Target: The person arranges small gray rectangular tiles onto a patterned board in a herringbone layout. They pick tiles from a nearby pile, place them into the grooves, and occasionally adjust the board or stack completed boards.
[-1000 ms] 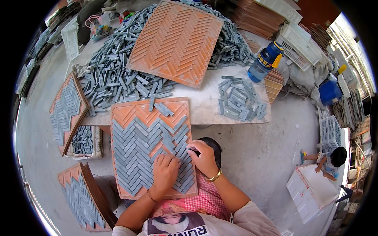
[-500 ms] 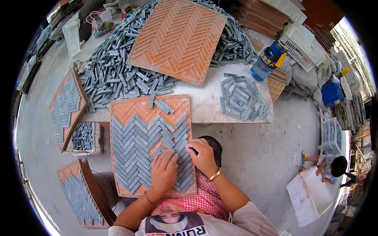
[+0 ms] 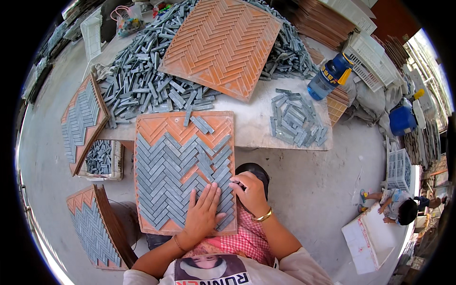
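A square orange template (image 3: 185, 122) with herringbone grooves leans over my lap against the table's near edge. Narrow grey stone strips (image 3: 164, 175) fill most of its grooves; bare orange shows along the top and in a gap near the middle. My left hand (image 3: 203, 209) lies flat on the strips at the lower right, fingers stretched. At the template's right edge, my right hand (image 3: 251, 192) is closed, its fingertips pinching something small and dark that I cannot make out. Two loose strips (image 3: 202, 125) rest side by side on the template's upper part.
Behind the template, a large heap of grey strips (image 3: 142, 71) covers the table (image 3: 251, 128), with an unfilled template (image 3: 221, 47) on top. A smaller pile (image 3: 299, 118) and a blue bottle (image 3: 330, 76) stand right. Filled templates (image 3: 92, 232) lean left. Another person (image 3: 396, 206) sits far right by a white box (image 3: 365, 242).
My left hand has flattened, its fingers straightening and shifting slightly right across the strips. My right hand has moved a little right and down, staying at the template's edge.
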Motion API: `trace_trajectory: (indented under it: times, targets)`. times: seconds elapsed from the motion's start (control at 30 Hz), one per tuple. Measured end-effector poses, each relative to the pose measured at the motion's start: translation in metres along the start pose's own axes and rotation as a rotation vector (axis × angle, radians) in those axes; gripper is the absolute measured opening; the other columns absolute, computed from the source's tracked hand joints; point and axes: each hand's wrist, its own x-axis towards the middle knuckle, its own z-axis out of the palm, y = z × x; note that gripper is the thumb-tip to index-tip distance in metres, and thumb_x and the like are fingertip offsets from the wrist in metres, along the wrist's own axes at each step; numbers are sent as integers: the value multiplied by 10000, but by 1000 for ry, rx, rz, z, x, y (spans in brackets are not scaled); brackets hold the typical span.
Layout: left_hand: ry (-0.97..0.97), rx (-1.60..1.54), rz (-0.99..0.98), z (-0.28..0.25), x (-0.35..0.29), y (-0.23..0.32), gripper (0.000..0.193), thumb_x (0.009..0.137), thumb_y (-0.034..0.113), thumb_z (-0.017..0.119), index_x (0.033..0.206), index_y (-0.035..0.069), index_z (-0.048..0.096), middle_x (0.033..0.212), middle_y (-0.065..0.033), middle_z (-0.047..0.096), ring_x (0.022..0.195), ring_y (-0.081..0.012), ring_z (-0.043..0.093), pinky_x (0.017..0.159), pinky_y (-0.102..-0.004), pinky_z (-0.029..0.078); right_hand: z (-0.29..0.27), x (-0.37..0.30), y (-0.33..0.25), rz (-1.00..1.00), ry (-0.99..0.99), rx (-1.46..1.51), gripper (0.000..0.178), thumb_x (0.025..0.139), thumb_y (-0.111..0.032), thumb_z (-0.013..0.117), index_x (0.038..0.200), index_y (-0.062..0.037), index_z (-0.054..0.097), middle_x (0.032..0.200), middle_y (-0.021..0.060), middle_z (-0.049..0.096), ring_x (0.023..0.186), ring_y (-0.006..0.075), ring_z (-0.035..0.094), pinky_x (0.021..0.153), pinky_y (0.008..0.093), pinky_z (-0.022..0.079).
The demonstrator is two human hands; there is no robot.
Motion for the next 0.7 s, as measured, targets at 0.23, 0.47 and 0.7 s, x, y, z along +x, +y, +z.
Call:
trace_trajectory:
  times: [0.23, 0.47, 0.7]
  targets:
    - [7, -10, 19, -1, 3, -1, 807, 801, 493, 599, 1412, 20, 365, 1488, -127, 339, 1391, -270, 287, 1118, -546, 158, 8, 23, 5, -2, 64, -16, 125, 749, -71, 715, 841, -29, 642, 795, 109, 609, 707, 281, 597, 622, 342, 472]
    - [29, 5, -18, -7, 7, 5, 822, 761, 476, 645, 1394, 18, 392, 1484, -120, 347, 1381, -254, 298, 1105, -526, 201, 5, 26, 0, 70, 33, -15, 181, 747, -92, 732, 888, -38, 632, 805, 84, 592, 687, 246, 585, 618, 321, 470]
    - [69, -38, -105, 2, 8, 0, 891, 773, 547, 608, 1399, -34, 355, 1494, -181, 305, 1402, -302, 256, 1115, -538, 176, 11, 34, 7, -104, 11, -170, 294, 671, -138, 807, 877, -28, 629, 811, 76, 595, 623, 187, 554, 560, 293, 465]
